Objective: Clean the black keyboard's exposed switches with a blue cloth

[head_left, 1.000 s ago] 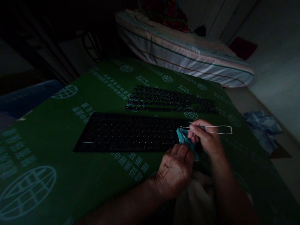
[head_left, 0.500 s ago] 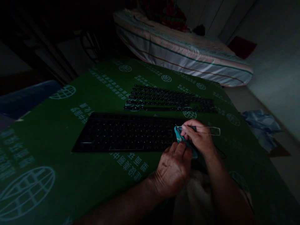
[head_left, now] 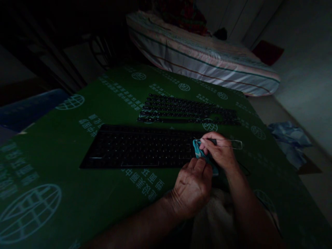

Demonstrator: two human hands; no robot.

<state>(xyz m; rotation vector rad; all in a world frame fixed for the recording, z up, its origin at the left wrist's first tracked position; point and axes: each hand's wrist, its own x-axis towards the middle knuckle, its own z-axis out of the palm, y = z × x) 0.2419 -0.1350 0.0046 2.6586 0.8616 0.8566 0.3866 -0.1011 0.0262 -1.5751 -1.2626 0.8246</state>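
Note:
A black keyboard point(head_left: 135, 147) with its keycaps off lies on the green table point(head_left: 85, 193). Over its right end, my left hand point(head_left: 194, 186) is closed on a teal cloth point(head_left: 197, 149), which bunches up beyond the fingers. My right hand point(head_left: 219, 148) pinches a wire keycap puller point(head_left: 236, 144); its dark grip lies between thumb and fingers, and a wire loop sticks out to the right. The puller's other end touches the cloth's top, though the dim light hides its details. Several rows of loose black keycaps point(head_left: 178, 109) lie behind the keyboard.
A bed with a striped sheet point(head_left: 207, 65) stands beyond the table's far edge. A blue object point(head_left: 31, 107) is at the left, and crumpled pale blue plastic point(head_left: 289, 138) lies on the floor at the right. A thin cable point(head_left: 245, 167) runs by my right wrist.
The puller's wire loop and my right hand have shifted very slightly to the left. Both hands keep their hold, and the keyboard and keycaps stay put.

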